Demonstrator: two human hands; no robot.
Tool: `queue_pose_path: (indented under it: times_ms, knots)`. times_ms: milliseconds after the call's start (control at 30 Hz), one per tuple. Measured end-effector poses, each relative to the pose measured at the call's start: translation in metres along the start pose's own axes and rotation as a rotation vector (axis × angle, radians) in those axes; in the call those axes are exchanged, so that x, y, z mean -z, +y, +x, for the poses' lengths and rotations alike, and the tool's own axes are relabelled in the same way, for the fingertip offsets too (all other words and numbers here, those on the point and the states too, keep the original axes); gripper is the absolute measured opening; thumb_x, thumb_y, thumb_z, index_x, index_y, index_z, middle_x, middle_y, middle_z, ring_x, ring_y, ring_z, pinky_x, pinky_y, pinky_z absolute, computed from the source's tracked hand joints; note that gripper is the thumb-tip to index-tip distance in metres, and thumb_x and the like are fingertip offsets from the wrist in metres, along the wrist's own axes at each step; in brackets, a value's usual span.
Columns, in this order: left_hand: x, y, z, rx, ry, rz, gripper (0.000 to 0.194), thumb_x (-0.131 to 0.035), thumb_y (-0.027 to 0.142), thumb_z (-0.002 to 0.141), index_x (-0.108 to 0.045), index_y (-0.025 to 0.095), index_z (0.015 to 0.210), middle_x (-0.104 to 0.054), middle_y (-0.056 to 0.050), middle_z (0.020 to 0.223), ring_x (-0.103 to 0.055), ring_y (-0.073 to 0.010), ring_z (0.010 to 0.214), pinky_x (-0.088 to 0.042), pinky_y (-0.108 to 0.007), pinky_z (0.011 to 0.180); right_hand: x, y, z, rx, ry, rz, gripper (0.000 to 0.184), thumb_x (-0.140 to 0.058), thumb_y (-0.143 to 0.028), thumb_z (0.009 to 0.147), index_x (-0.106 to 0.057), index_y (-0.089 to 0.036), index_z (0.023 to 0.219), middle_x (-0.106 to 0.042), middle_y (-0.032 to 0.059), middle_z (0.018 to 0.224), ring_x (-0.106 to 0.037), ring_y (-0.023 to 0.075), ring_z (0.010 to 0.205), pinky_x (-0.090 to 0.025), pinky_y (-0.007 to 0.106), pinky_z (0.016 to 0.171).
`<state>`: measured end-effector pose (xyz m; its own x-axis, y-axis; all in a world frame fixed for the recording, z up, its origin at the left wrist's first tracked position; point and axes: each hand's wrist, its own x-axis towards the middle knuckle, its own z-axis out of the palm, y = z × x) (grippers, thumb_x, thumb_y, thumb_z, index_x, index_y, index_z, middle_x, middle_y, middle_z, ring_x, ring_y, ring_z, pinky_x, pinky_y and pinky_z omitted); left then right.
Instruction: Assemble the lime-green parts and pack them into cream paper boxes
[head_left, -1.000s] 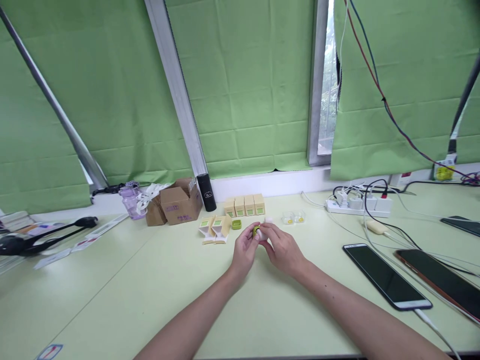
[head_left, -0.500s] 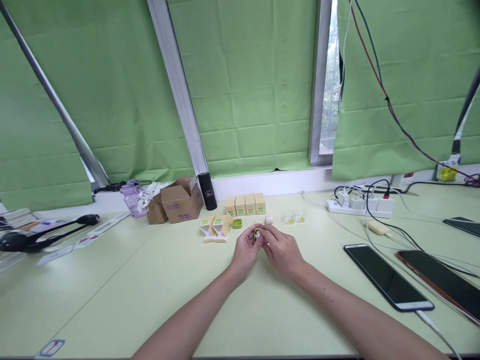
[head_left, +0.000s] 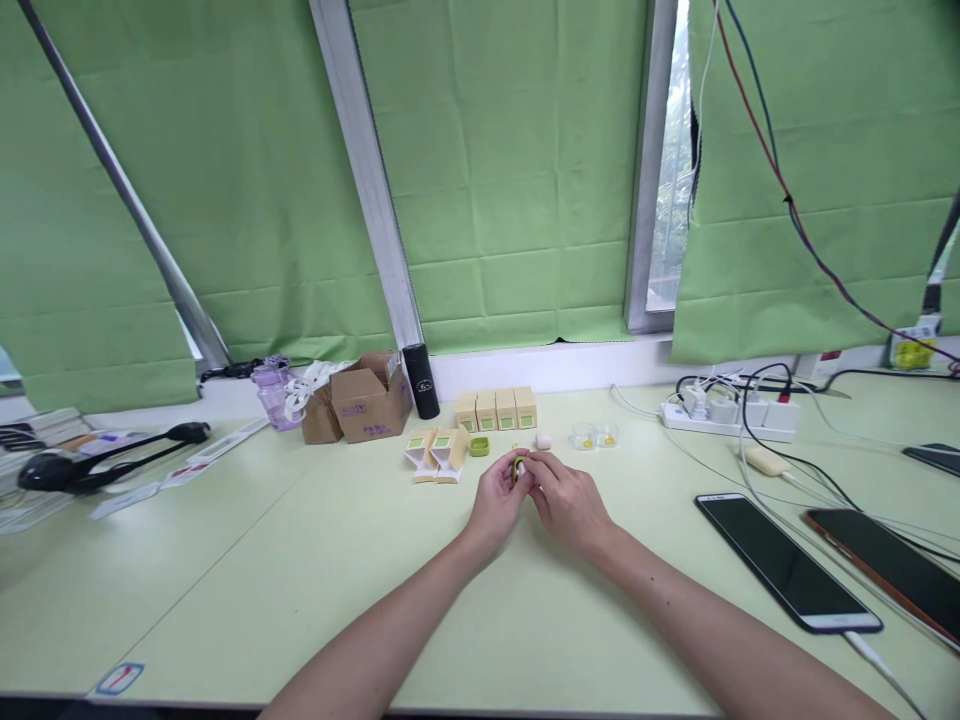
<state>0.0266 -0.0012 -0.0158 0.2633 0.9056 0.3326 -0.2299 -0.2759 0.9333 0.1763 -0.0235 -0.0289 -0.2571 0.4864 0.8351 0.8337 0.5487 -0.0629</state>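
Both hands meet over the table around a small green piece [head_left: 517, 466] with something pale in it; fingers cover most of it, so its kind cannot be told. My left hand [head_left: 495, 502] is closed around the piece, thumb toward me. From the right, my right hand [head_left: 568, 500] pinches at the same piece with its fingertips. Just beyond the hands lie a small green square case [head_left: 479, 447] and a small pinkish-white block [head_left: 543, 441]. Two clear little containers [head_left: 595, 436] with yellow bits inside sit farther right.
Several small tan boxes [head_left: 496, 410] stand in a row behind, with two opened boxes [head_left: 436, 455] at left. A cardboard carton [head_left: 367, 405] and a black cylinder [head_left: 421, 382] stand near the wall. Phones [head_left: 787, 562], cables and a power strip [head_left: 731, 418] occupy the right.
The whole view has shifted slightly, so things appear a little farther right. Both hands stay together on the green piece, with only slight finger movement.
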Motion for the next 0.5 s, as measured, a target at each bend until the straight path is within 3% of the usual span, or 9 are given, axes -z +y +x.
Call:
queue_pose_path:
  times_ms: [267,500]
  knots:
    - [-0.0009,0.0012,-0.0021,-0.011,0.002,-0.013,0.046,-0.082,0.040,0.083,-0.069,0.016,0.121,-0.072,-0.016,0.128,-0.068,-0.0279,0.121,-0.052,-0.045,0.110,0.0007,-0.0006,0.0008,-0.002,0.004,0.024,0.032,-0.051,-0.010,0.096,-0.064,-0.017,0.125,-0.073,0.0143,0.122,-0.076,0.0213,0.084,-0.057,0.029,0.061]
    - [0.0008,0.0034,0.0005,-0.003,-0.009,-0.012,0.053,-0.085,0.040,0.080,-0.069,0.015,0.124,-0.074,-0.015,0.122,-0.070,-0.0265,0.114,-0.056,-0.040,0.101,0.0070,-0.0004,0.0024,-0.070,-0.035,0.212,0.044,-0.053,-0.013,0.095,-0.050,-0.020,0.139,-0.071,0.0137,0.125,-0.072,0.0268,0.104,-0.062,0.039,0.081]
